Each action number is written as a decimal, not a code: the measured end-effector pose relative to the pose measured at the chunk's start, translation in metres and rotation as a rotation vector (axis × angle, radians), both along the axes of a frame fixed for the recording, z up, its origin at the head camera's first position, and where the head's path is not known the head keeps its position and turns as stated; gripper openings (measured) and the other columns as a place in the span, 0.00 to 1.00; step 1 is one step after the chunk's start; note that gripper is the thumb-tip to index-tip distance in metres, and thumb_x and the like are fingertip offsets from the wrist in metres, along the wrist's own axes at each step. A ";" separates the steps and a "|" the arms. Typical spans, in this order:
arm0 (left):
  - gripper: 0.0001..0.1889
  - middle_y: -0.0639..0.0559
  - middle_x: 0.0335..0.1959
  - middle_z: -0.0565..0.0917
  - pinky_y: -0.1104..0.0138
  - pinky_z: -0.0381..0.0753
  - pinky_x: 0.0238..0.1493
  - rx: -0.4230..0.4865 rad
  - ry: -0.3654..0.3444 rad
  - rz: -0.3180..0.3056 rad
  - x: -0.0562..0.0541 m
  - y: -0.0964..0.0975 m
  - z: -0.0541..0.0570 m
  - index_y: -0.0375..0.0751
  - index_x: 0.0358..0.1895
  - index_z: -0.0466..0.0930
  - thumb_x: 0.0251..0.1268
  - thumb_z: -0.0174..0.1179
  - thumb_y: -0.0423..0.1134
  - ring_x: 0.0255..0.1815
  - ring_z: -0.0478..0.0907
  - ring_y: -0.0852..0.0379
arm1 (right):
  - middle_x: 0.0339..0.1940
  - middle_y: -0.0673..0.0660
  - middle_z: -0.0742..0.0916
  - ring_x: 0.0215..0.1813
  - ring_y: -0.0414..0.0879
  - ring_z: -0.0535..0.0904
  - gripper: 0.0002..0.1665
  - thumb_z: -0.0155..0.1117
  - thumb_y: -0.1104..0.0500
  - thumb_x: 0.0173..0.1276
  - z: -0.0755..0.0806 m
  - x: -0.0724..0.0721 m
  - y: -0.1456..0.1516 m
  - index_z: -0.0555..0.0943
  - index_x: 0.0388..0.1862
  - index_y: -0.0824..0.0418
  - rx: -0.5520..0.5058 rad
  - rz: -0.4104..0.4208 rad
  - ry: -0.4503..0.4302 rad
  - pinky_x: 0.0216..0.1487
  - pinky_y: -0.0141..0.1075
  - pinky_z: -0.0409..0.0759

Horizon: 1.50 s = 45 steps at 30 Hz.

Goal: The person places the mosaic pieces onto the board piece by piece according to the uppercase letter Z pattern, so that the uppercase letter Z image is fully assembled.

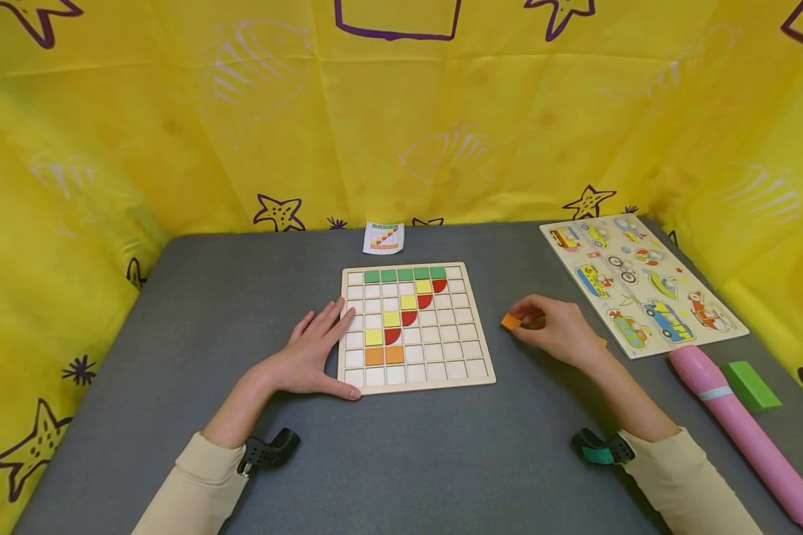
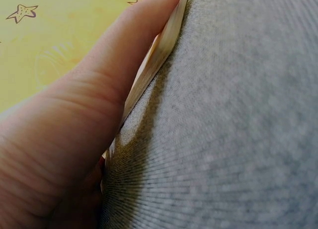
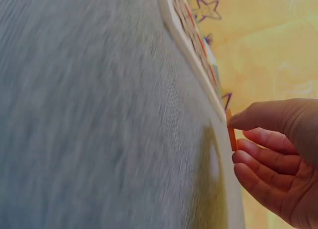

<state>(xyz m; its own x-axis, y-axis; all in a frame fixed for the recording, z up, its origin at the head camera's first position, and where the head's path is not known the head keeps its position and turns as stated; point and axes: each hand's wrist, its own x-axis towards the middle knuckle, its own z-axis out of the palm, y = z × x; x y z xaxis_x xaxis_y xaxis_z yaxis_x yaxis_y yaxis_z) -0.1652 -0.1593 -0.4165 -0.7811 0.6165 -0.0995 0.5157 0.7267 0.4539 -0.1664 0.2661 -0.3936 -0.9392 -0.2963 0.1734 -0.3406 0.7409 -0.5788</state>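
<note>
A wooden grid board [image 1: 442, 334] lies on the dark table, holding a row of green square tiles [image 1: 404, 275] along the top. Yellow square tiles [image 1: 391, 319] and red quarter-circle tiles [image 1: 409, 318] step diagonally down to the left, above two orange square tiles [image 1: 384, 356]. My left hand [image 1: 308, 357] rests on the board's left edge, fingers spread, thumb at the lower left corner. To the right of the board, my right hand [image 1: 555, 327] pinches an orange square tile [image 1: 511, 322] between thumb and fingertips; the right wrist view shows this tile [image 3: 231, 132] edge-on.
A small pattern card [image 1: 384, 238] lies behind the board. At the right are a wooden picture puzzle [image 1: 642, 282], a pink cylindrical object [image 1: 743, 431] and a green block [image 1: 751, 386]. An orange piece [image 1: 602, 342] shows partly behind my right wrist. Yellow cloth [image 1: 401, 111] surrounds the table.
</note>
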 end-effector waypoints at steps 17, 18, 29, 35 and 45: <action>0.67 0.43 0.80 0.33 0.45 0.32 0.71 -0.003 -0.001 0.005 0.000 0.000 -0.001 0.40 0.79 0.39 0.43 0.68 0.72 0.79 0.31 0.44 | 0.37 0.49 0.86 0.39 0.45 0.80 0.14 0.74 0.64 0.57 0.008 -0.001 -0.070 0.83 0.43 0.59 -0.072 0.185 -0.092 0.44 0.41 0.81; 0.67 0.43 0.80 0.33 0.45 0.32 0.71 -0.001 -0.002 0.004 0.000 0.000 -0.001 0.39 0.79 0.39 0.43 0.68 0.72 0.79 0.31 0.44 | 0.37 0.48 0.85 0.39 0.45 0.79 0.14 0.74 0.64 0.57 0.008 0.000 -0.074 0.83 0.43 0.59 -0.074 0.203 -0.094 0.44 0.41 0.81; 0.67 0.43 0.80 0.33 0.45 0.32 0.71 0.002 -0.004 0.002 0.000 0.000 0.000 0.39 0.79 0.39 0.43 0.68 0.72 0.79 0.31 0.45 | 0.37 0.47 0.85 0.40 0.44 0.79 0.14 0.76 0.61 0.57 0.002 0.003 -0.111 0.83 0.42 0.57 -0.042 0.373 -0.095 0.46 0.36 0.80; 0.67 0.43 0.80 0.32 0.45 0.31 0.71 -0.001 -0.014 0.005 -0.001 0.000 0.000 0.40 0.79 0.39 0.43 0.68 0.72 0.79 0.30 0.45 | 0.38 0.45 0.85 0.40 0.41 0.78 0.14 0.75 0.61 0.58 0.000 0.001 -0.121 0.83 0.43 0.56 0.032 0.406 -0.066 0.45 0.33 0.78; 0.68 0.43 0.80 0.32 0.45 0.31 0.71 -0.003 -0.012 0.007 0.000 0.000 0.000 0.40 0.79 0.39 0.43 0.68 0.72 0.79 0.31 0.45 | 0.40 0.46 0.85 0.41 0.42 0.78 0.13 0.72 0.63 0.59 -0.002 0.000 -0.123 0.83 0.44 0.56 0.070 0.439 -0.033 0.47 0.35 0.77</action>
<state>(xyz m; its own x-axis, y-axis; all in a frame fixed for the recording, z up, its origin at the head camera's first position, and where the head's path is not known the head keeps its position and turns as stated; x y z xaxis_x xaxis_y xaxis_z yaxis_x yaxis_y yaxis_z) -0.1655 -0.1589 -0.4164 -0.7840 0.6108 -0.1108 0.5050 0.7314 0.4582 -0.1664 0.1426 -0.3952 -0.7263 -0.6783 0.1110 -0.6140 0.5677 -0.5484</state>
